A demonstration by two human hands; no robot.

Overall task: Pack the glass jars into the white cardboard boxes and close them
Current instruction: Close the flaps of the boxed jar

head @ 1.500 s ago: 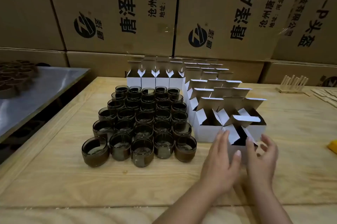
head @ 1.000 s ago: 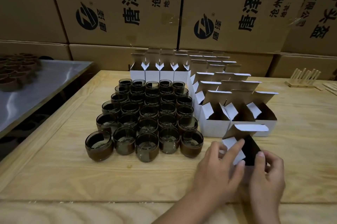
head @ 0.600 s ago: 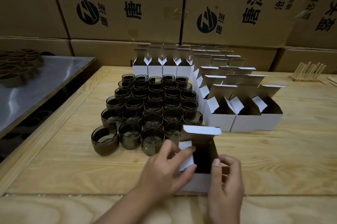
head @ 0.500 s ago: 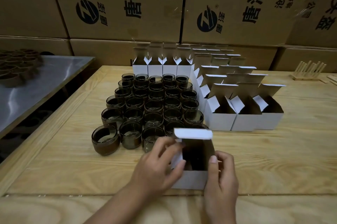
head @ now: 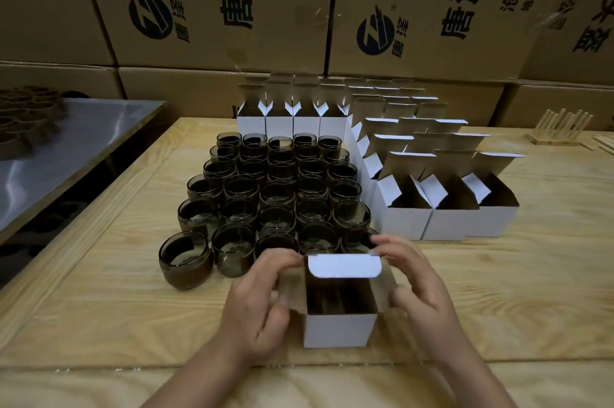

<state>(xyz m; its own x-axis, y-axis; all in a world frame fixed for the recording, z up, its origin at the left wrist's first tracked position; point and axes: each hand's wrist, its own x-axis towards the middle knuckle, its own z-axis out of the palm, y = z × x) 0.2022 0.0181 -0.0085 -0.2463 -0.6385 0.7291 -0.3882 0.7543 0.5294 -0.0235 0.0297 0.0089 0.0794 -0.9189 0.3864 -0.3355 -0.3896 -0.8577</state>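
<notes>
A white cardboard box [head: 339,328] stands open-topped on the wooden table [head: 498,291] right in front of me, its lid flap raised at the far side. I see no jar inside it. My left hand [head: 255,304] grips its left side flap and my right hand [head: 418,288] grips the right side flap and the lid's corner. Just beyond it, several dark glass jars [head: 275,194] stand in tight rows, the nearest one [head: 185,259] at front left. More open white boxes [head: 442,204] stand in rows to the right of the jars and behind them.
Large brown printed cartons [head: 332,8] are stacked as a wall behind the table. A steel table [head: 59,155] to the left carries brown rings [head: 23,118]. Wooden pieces [head: 561,128] lie at the table's far right. A dark gap separates the two tables.
Both hands pulled one box from the right-hand rows leftward and toward me, then set it down in front of the jars. The fingers have spread its flaps.
</notes>
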